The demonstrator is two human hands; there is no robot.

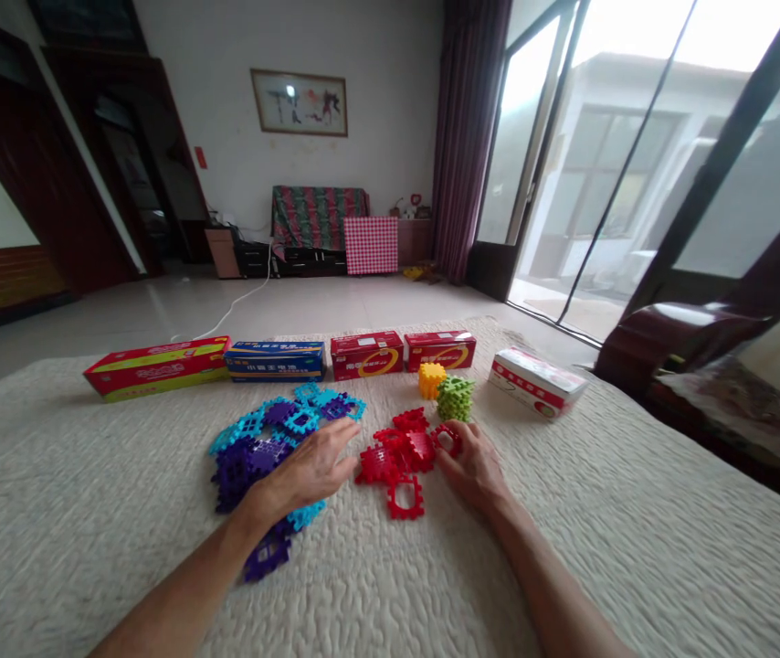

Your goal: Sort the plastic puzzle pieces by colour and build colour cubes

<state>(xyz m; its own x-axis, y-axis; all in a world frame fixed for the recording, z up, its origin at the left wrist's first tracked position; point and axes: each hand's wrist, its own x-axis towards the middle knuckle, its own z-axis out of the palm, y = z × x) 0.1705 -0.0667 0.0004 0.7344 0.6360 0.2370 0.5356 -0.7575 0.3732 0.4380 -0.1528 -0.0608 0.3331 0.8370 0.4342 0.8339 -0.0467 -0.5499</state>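
Red notched plastic pieces lie in a loose pile at the centre. My right hand is closed at the pile's right edge, its fingers on a red piece with a round opening. Over the right side of a heap of purple pieces and light-blue pieces is my left hand, its fingers extended and apart, with nothing visible in them. Behind the red pile stand a yellow block and a green block, side by side.
Along the back of the quilted surface stand a long red-and-yellow box, a blue box, two red boxes and a white-and-red box. A dark wooden armchair stands at the right.
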